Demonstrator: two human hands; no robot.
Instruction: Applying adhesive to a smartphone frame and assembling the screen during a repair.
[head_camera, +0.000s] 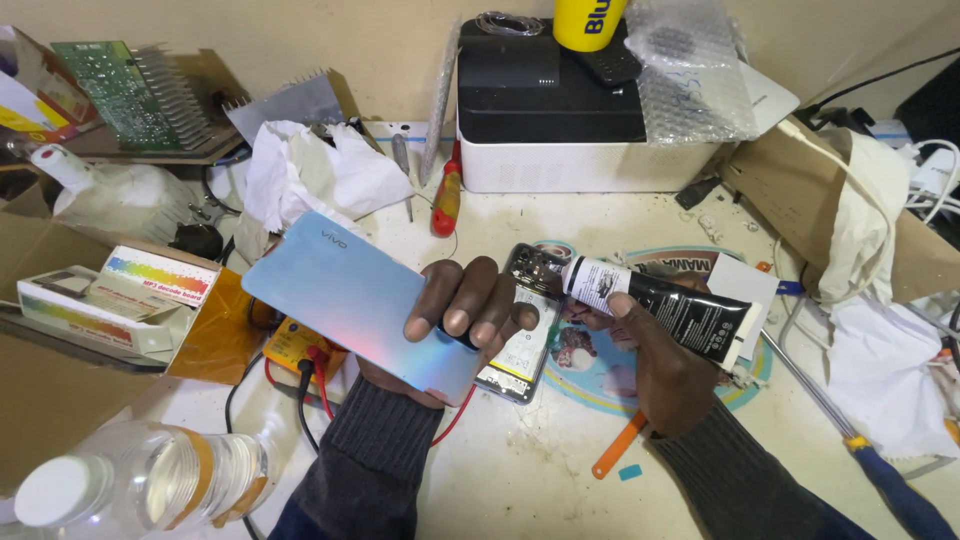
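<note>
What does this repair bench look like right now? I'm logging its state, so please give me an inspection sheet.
Surface: pale worktop, stained and gritty.
Job's things: light-blue phone back cover in the left hand; black glue tube with white nozzle in the right hand; opened phone body lying flat beneath both.
Clutter: crumpled tissue, red-handled screwdriver, clear plastic bottle, small carton, bubble wrap, orange pry tool.
Hands: both gripping, fingers closed on their items.
Cables: red and black meter leads; white cables at right.
Surroundings: white and black box-shaped device, green circuit board, beige wall.
</note>
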